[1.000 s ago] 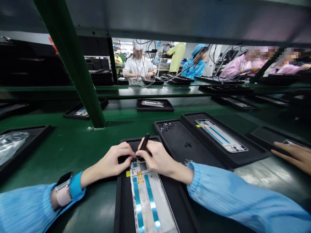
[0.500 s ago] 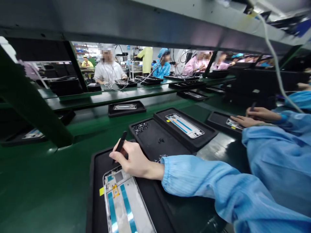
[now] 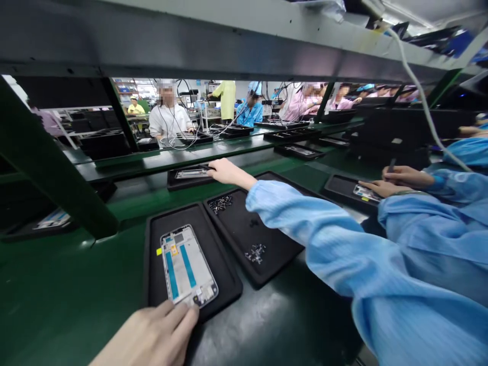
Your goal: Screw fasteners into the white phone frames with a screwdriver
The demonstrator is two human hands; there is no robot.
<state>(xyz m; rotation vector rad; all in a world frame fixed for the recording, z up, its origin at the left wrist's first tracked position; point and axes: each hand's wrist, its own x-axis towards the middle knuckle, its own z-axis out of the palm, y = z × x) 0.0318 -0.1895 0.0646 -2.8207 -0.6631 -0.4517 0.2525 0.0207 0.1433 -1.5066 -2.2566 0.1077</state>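
My left hand is closed over the near edge of a black tray, its fingertips at the lower end of a phone frame; its thumb is hidden. Blue strips and a yellow tab mark this silvery frame. My right hand, blue-sleeved, reaches out to the right edge of a farther black tray with another phone frame in it. Its fingers are closed, with what looks like black tweezers at the fingertips. Between the arms lies a black tray with piles of small screws.
At right, a co-worker's hands work over a phone frame in a tray. A green post slants down at left, and a grey beam crosses overhead. A white cable hangs at right. More people sit beyond the green bench.
My right hand has left the near phone frame and stretched forward to the far tray. My left hand has come into view at the near tray, which now appears whole.
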